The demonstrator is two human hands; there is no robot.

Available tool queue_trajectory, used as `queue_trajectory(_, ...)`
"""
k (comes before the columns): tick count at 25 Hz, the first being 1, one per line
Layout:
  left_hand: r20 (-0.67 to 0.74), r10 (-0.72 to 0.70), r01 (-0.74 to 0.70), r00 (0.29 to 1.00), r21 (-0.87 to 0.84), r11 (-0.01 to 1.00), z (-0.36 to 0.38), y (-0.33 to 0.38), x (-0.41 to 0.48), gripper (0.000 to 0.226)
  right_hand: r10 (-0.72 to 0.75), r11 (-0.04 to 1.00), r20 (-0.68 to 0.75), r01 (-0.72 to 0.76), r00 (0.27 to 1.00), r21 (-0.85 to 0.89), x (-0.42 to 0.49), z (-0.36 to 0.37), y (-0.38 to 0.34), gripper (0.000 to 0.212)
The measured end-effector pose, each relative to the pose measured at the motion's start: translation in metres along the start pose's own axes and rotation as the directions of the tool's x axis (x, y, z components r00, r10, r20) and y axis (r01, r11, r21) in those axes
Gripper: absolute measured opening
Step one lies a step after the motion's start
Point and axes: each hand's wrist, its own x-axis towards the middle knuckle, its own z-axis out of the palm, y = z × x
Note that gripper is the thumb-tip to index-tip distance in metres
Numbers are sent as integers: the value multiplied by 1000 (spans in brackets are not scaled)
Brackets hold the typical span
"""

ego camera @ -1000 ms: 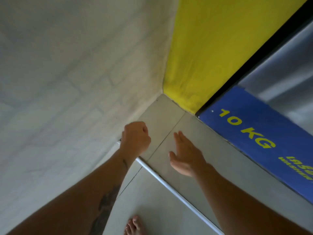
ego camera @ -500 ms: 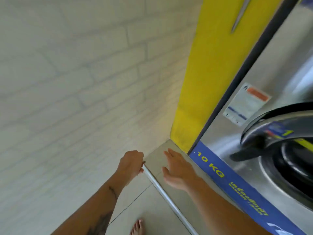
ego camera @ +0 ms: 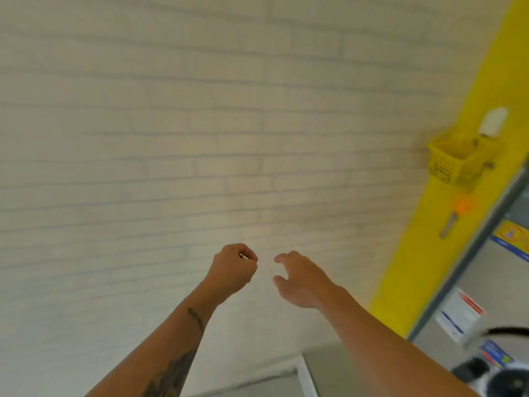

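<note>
Left hand (ego camera: 233,270) fisted round a thin pale rod (ego camera: 244,256) — right hand (ego camera: 300,277) loosely spread, should grip close beside to steady it

**Brick wall, yellow pillar, steel machine**

A white brick wall (ego camera: 171,138) fills the view. At right, a yellow pillar (ego camera: 406,253) carries a yellow basket (ego camera: 455,164), with an orange-topped object (ego camera: 465,206) hanging just below. Beside the pillar stands a steel washing machine (ego camera: 486,282) bearing a sticker (ego camera: 459,315).

Left grip (ego camera: 233,269) fisted, right grip (ego camera: 300,279) loose.
</note>
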Motion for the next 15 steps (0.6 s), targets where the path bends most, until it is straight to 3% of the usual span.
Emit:
queue_trajectory(9, -417, -89, 87, 905, -24, 996, -291, -122, -160, 23, -395, 919, 46, 395, 918, 9, -29, 59, -314, 57)
queue_trajectory(15, -651, -143, 157, 745, -36, 987, -466, -215, -279, 20, -612, 790, 118, 611, 782, 42, -63, 135, -529, 60)
